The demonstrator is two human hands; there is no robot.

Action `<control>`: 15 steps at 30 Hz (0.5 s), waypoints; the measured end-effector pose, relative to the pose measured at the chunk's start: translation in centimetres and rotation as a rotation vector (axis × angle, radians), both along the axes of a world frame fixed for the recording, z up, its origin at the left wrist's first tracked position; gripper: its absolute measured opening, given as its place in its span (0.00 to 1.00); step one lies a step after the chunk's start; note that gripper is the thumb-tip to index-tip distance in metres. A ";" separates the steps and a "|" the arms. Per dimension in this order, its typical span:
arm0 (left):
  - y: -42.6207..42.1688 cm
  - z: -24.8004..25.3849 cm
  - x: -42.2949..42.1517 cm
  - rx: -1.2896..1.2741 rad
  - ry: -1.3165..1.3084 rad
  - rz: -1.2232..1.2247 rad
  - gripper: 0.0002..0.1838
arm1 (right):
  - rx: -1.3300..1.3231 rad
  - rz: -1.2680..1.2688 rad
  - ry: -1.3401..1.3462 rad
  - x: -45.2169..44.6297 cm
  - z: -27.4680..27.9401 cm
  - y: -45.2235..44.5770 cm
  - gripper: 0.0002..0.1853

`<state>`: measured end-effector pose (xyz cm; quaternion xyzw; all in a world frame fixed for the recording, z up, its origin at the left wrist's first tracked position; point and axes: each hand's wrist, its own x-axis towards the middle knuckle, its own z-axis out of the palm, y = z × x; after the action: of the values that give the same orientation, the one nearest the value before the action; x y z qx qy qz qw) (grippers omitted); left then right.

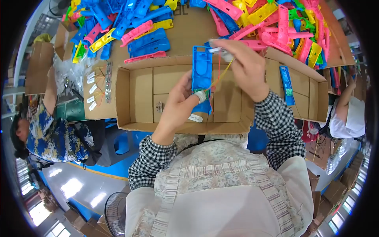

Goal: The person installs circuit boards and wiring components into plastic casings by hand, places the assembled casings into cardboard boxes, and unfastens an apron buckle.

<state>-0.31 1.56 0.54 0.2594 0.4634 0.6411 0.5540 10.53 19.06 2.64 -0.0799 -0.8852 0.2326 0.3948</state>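
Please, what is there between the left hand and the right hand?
The head view shows a blue casing and thin red and yellow wires between the left hand and the right hand.

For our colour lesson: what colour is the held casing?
The casing is blue, seen best in the head view.

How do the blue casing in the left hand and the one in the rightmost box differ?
The held casing is gripped by the left hand; the boxed casing lies untouched in the rightmost box. The held casing looks larger in view than the boxed casing. The hand hides part of the held casing but none of the boxed casing. Both are blue with a green board.
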 end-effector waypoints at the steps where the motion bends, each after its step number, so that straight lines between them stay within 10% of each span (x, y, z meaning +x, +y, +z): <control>1: 0.1 -0.2 0.0 0.020 0.038 0.004 0.32 | 0.046 0.056 0.040 -0.8 -1.0 0.3 0.14; 8: 0.8 0.5 1.4 -0.013 -0.013 0.047 0.34 | 0.221 0.054 0.100 -0.9 -3.4 0.9 0.16; 10: 0.9 1.0 1.4 -0.178 1.113 -0.006 0.36 | 0.224 0.056 0.119 -0.6 -3.6 1.6 0.16; 11: 0.9 0.5 1.3 -0.122 1.184 0.014 0.36 | 0.225 0.054 0.119 -0.2 -4.0 1.6 0.16; 15: 0.4 0.1 1.1 -0.113 0.571 -0.093 0.35 | -0.045 0.044 -0.105 1.7 -2.4 0.6 0.23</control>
<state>0.83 1.99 0.66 0.4193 0.6230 0.4892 0.4435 12.20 19.62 0.20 -0.0814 -0.9009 0.2565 0.3405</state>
